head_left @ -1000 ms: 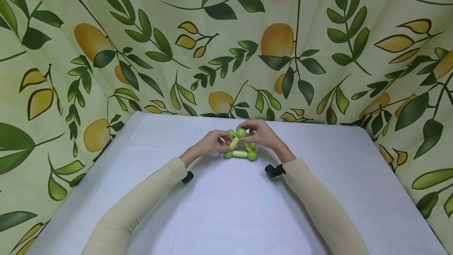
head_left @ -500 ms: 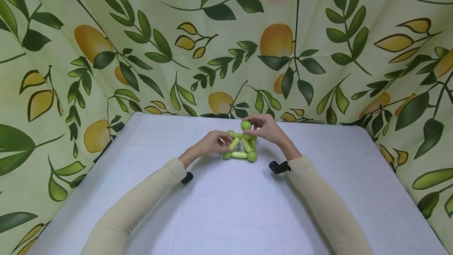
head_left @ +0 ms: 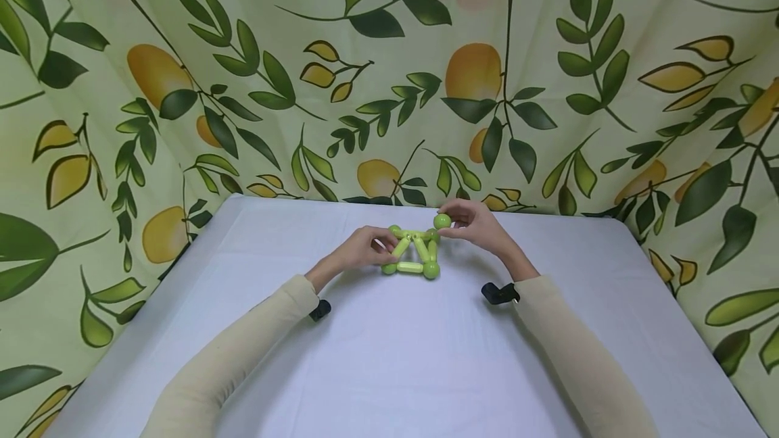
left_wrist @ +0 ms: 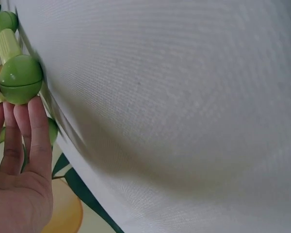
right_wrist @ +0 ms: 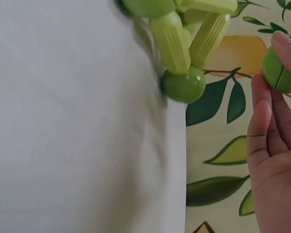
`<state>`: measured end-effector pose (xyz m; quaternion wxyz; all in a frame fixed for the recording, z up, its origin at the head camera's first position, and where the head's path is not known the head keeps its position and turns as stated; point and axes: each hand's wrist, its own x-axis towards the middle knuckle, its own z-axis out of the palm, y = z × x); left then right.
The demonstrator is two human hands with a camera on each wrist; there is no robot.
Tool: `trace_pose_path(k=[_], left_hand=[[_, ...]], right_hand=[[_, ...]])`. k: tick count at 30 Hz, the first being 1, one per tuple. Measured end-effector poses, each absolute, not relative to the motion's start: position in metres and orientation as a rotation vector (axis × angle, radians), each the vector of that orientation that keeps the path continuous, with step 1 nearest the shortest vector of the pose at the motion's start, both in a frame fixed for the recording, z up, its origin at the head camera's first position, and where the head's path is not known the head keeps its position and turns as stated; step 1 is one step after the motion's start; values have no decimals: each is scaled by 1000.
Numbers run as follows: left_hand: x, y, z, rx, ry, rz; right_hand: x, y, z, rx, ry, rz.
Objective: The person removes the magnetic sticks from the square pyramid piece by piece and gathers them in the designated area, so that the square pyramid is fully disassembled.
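1. Ball of glossy green (right_wrist: 280,73), with a seam round its middle, sits pinched between the thumb and fingertips of the right hand (head_left: 481,225)
2. Green ball-and-rod frame (head_left: 410,268) appears to stand on the white-covered table (head_left: 389,357), at the left fingertips and to the left of the right ones; the right wrist view shows a gap between it and the pinched ball
3. Left hand (head_left: 367,247) holds the frame's left side, thumb and fingertips gathered about the near-left ball (left_wrist: 20,79); which fingers truly press on it cannot be told
4. Slanted rods (head_left: 420,249) lean together just right of the left fingertips, and no ball caps the place where their upper ends meet
5. Step in hand, as judged, is working the pinched ball apart from the frame; the left fingers would do best to steady the base without squeezing the rods sideways, while the right fingers keep the ball well off the rod tips, since a knock there could spread or topple them
6. Containers do not show near the fingers of either hand; the frame surrounds only open space between its rods, and nothing is seen held inside it
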<state>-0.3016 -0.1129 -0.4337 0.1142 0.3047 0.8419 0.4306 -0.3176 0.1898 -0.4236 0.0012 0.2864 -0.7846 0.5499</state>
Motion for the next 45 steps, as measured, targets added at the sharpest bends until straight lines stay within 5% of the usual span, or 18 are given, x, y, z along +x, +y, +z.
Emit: trace_pose_path(k=[20, 45], left_hand=[[-300, -116, -432, 866, 2474, 1256], [-301, -110, -432, 864, 2456, 1262]], right_hand=[[-300, 254, -443, 690, -2524, 1748], [-331, 282, -457, 498, -2652, 1584]])
